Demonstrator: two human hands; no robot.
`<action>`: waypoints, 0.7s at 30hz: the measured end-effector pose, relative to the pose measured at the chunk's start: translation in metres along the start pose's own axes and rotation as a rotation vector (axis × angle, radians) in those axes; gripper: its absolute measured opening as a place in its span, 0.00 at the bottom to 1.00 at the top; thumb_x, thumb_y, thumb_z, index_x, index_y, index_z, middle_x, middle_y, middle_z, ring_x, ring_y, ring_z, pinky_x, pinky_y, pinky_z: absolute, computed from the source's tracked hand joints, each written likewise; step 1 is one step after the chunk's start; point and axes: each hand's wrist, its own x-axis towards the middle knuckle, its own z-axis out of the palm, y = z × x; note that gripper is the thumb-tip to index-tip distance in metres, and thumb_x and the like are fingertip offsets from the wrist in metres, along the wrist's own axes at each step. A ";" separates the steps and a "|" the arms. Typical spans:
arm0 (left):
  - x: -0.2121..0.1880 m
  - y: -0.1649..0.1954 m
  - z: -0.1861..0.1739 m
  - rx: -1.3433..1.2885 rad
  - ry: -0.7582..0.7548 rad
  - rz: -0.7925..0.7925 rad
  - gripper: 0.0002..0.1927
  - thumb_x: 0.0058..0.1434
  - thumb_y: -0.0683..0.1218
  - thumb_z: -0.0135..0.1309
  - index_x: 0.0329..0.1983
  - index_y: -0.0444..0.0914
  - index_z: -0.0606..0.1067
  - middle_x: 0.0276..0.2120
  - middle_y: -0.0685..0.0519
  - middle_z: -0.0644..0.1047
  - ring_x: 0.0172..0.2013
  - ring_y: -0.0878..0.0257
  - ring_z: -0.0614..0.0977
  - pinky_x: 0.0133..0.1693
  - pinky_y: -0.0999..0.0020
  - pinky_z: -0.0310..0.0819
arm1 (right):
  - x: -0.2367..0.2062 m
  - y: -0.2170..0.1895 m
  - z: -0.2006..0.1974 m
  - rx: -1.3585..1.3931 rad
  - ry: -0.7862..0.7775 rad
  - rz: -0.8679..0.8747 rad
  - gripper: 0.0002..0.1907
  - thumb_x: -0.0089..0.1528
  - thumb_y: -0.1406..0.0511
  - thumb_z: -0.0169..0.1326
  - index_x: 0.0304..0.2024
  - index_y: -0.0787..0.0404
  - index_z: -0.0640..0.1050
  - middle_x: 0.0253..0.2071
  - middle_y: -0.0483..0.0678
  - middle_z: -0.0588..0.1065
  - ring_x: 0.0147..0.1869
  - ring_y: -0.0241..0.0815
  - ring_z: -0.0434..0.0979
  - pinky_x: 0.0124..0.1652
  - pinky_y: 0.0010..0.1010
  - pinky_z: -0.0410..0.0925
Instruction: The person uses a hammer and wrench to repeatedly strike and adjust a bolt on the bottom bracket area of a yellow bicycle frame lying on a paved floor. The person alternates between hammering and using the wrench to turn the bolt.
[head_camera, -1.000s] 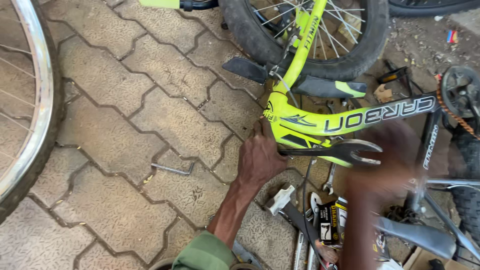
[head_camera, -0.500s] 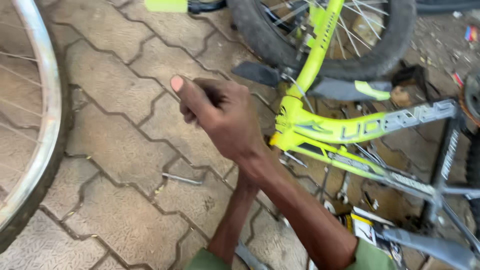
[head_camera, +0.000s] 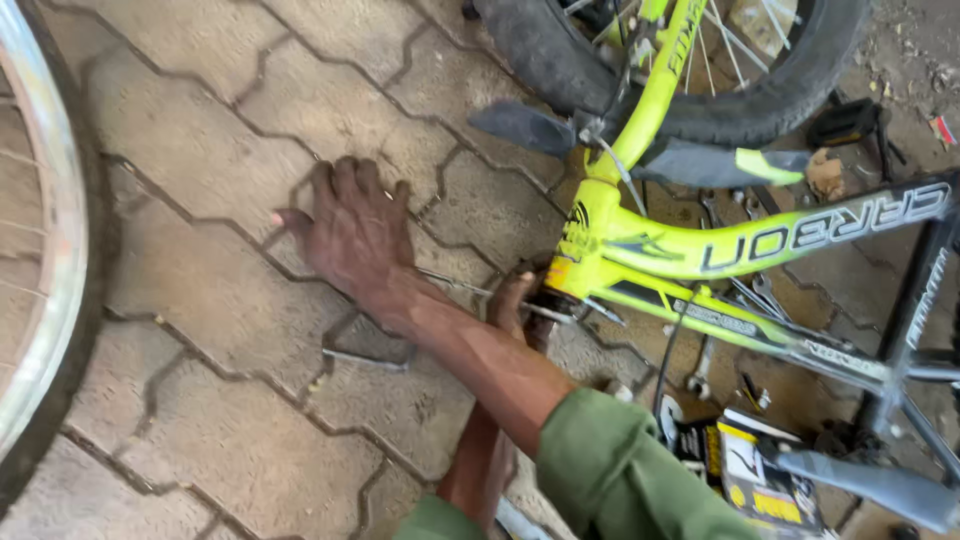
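A: Big picture: grey interlocking paving (head_camera: 200, 420), rough and gritty, with a glossy lime-green bicycle frame (head_camera: 640, 240) lying at three o'clock and a knobbly black tyre (head_camera: 560, 60) at one.

B: And the right hand (head_camera: 350, 235)?

A: Spread flat on the pavers, fingers loose, gripping nothing; half a second ago it was raised.

B: The left hand (head_camera: 515, 305)?

A: Tucked under that forearm, touching the frame's lower end; grip unclear. A thin metal rod (head_camera: 365, 358) lies at six o'clock of the right hand.

Two hands (head_camera: 350, 235) (head_camera: 512, 305), one green bike frame (head_camera: 700, 250), two wheels (head_camera: 45, 260) (head_camera: 560, 60), one pedal (head_camera: 845, 122)
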 end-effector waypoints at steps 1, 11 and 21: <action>-0.003 0.003 -0.001 0.029 -0.006 -0.016 0.21 0.74 0.51 0.46 0.61 0.32 0.68 0.56 0.43 0.72 0.57 0.57 0.72 0.63 0.62 0.64 | 0.002 0.004 0.002 0.054 -0.018 -0.002 0.38 0.68 0.42 0.35 0.62 0.66 0.70 0.59 0.64 0.71 0.63 0.61 0.71 0.53 0.69 0.66; -0.035 0.004 -0.019 0.130 -0.022 -0.109 0.28 0.77 0.51 0.41 0.71 0.30 0.55 0.65 0.32 0.62 0.64 0.45 0.66 0.66 0.52 0.57 | -0.087 0.009 -0.037 -0.026 0.161 -0.154 0.46 0.61 0.32 0.48 0.59 0.64 0.71 0.55 0.64 0.73 0.57 0.64 0.73 0.53 0.70 0.67; -0.060 0.020 0.015 0.255 0.192 -0.300 0.30 0.70 0.59 0.47 0.62 0.31 0.66 0.53 0.37 0.74 0.54 0.52 0.77 0.59 0.56 0.76 | -0.158 -0.014 -0.114 0.429 -0.465 0.039 0.14 0.69 0.68 0.40 0.53 0.59 0.74 0.45 0.49 0.77 0.27 0.46 0.76 0.23 0.40 0.73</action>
